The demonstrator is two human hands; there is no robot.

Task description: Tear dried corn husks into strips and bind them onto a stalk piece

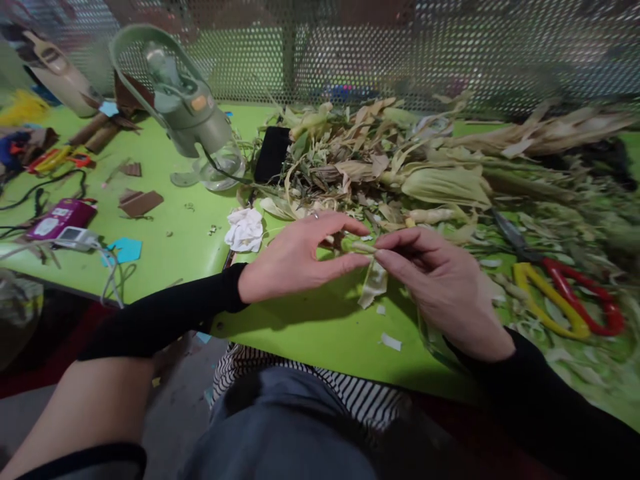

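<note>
My right hand pinches a narrow strip of pale corn husk between thumb and fingers. One end of the strip is folded or rolled near my fingertips, and the other hangs down over the green table. Facing it, my left hand has its thumb and forefinger apart around the rolled end; the thumb tip is close to the strip, and whether it touches I cannot tell. Just beyond both hands lies a heap of dried corn husks. Scissors with one yellow and one red handle rest right of my right hand.
A green-lidded bottle stands back left beside a black phone. Crumpled white tissue lies near my left wrist. Further left are a purple box, a white cable and brown scraps. A perforated metal panel borders the green table.
</note>
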